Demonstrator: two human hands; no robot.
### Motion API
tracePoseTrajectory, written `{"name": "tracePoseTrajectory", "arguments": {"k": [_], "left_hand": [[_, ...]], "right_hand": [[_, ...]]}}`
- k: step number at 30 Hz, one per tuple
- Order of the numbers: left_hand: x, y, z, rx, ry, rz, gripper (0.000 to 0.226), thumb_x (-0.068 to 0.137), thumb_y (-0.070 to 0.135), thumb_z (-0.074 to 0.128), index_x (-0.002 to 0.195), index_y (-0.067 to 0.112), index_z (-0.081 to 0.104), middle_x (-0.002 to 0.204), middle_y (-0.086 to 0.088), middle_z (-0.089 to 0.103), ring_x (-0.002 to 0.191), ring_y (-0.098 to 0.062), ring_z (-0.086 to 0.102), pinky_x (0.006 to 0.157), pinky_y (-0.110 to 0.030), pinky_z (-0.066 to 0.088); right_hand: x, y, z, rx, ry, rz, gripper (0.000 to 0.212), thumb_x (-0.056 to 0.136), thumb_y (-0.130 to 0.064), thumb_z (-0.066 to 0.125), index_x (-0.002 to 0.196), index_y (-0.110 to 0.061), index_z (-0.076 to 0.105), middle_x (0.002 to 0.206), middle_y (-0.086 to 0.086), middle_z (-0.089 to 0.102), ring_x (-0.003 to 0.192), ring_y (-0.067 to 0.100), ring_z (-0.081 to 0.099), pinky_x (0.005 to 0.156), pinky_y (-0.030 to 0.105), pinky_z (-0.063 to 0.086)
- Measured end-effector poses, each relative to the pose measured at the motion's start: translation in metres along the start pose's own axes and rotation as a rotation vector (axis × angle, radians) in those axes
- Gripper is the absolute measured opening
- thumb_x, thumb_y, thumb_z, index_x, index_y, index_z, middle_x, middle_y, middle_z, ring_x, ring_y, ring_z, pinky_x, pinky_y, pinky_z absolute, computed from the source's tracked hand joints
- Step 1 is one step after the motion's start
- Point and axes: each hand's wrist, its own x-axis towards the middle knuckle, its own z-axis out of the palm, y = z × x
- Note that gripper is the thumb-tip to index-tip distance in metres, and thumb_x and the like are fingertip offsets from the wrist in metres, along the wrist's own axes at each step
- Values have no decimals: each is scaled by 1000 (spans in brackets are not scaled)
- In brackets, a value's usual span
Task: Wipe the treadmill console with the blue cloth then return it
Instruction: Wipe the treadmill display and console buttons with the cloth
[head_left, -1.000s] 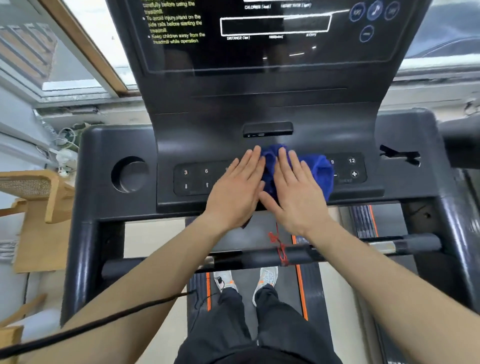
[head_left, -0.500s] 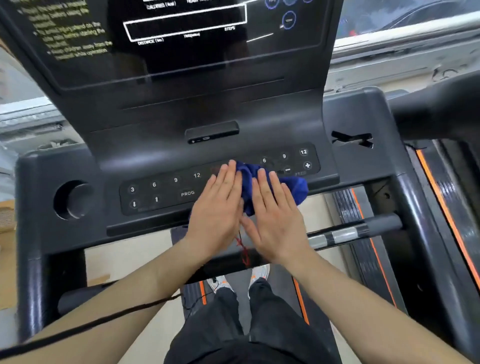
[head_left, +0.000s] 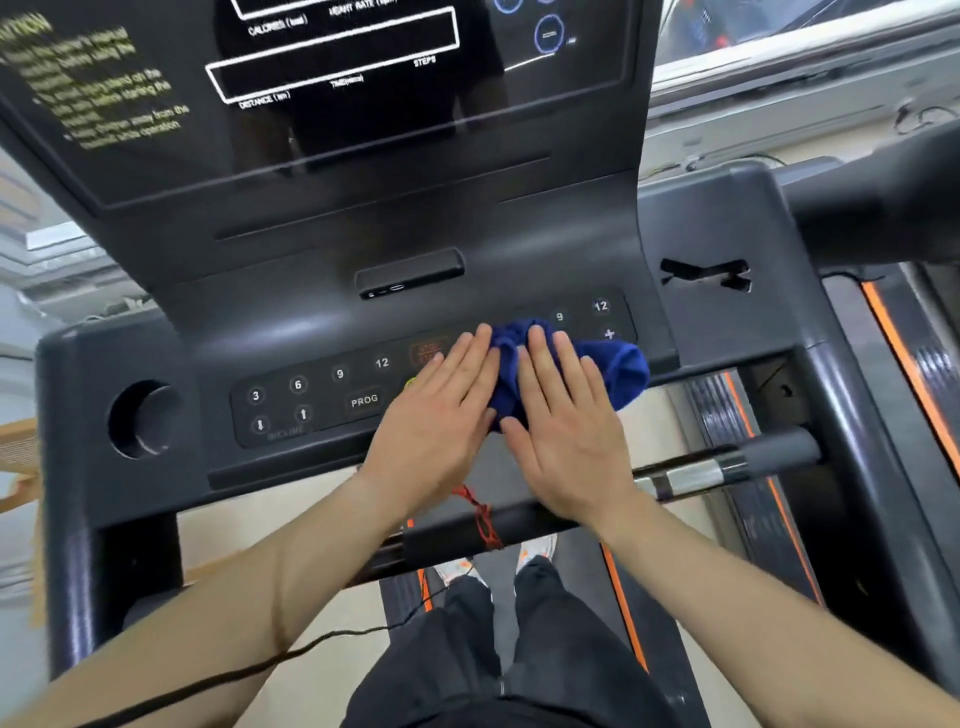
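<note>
while both hands pressed flat on it, the cloth (head_left: 621, 371) lay bunched on the console (head_left: 311, 322), over the middle of the button strip, with its loose end spilling toward the strip's right edge just below the plus key. the right hand (head_left: 563, 421) lay spread open on top of the cloth, fingers straight and together, gripping nothing, only bearing down. the left hand (head_left: 441, 415) was just as open and flat beside it, its inner edge touching the cloth and most of the palm resting on the buttons.

it looked soft and light, a thing that would fold and slide under a palm rather than hold any shape. i judged it would drag easily over the smooth plastic, so flat pressure from above seemed the right way to move it; for lifting it away, a pinch on the thick crumpled middle would likely gather the whole piece, while the free right end might trail.

its colour was a deep, even blue, with a stitched hem showing along the right-hand fold. the surface looked like terry or microfibre, wrinkled into ridges between the two hands. whether it was damp i could not tell.
</note>
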Motion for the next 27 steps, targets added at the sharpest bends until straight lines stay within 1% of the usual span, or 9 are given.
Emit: {"name": "tracePoseTrajectory", "arguments": {"k": [3,5,8,11,14,16,19,23,27], "left_hand": [[23,9,-1,-16,52,-57,60,105,33,28,155,1,26,165,-18,17,152,-29,21,122,-42,25],[63,29,-5,-58,98,-97,60,106,33,27,157,2,22,165,-18,14,153,-29,17,124,-42,21],[107,61,-5,-76,89,-114,60,105,30,20,158,3,16,166,-17,9,154,-28,11,125,-41,16],[86,69,5,-24,61,2,59,103,25,31,156,0,22,165,-19,15,153,-32,18,124,-42,18],[36,45,10,-25,104,33,60,97,17,47,152,-3,33,162,-21,24,149,-33,28,121,-42,25],[13,28,9,-11,94,-34,61,96,16,51,151,-4,33,160,-23,26,148,-34,31,119,-43,29],[25,21,3,28,99,-174,57,99,17,36,151,-7,31,159,-28,26,147,-37,32,117,-45,34],[95,31,-9,0,155,-213,59,101,19,20,155,-4,18,164,-25,11,152,-35,15,123,-44,22],[139,67,-11,-6,68,-95,58,104,17,22,158,1,7,167,-17,-1,155,-30,2,124,-40,9]], "right_hand": [[26,35,-5,-36,-1,-95,66,102,-46,31,154,-7,33,164,13,24,153,30,20,122,48,22],[49,65,-11,-66,-14,-4,65,103,-45,24,154,-6,33,164,14,24,152,31,21,121,49,23],[48,89,-17,-124,-71,164,69,104,-42,3,156,-1,24,165,18,15,154,36,11,121,51,20],[15,72,-13,-90,-15,260,66,103,-42,17,155,-1,23,166,15,17,154,33,12,122,50,18],[-5,37,-6,-71,-9,140,67,101,-43,27,153,0,31,164,15,24,152,33,20,121,48,18],[3,23,-6,-21,0,-14,63,103,-41,31,152,-2,36,162,14,28,151,32,24,121,47,21],[44,29,-16,-10,-35,-143,62,103,-43,26,152,-7,38,163,9,28,152,28,23,122,44,20],[89,68,-27,-30,-93,-18,69,100,-44,13,158,-8,20,168,9,10,155,28,8,123,45,13],[65,108,-29,-51,-102,149,66,104,-37,9,155,4,20,165,22,10,153,40,10,120,56,23]]}}
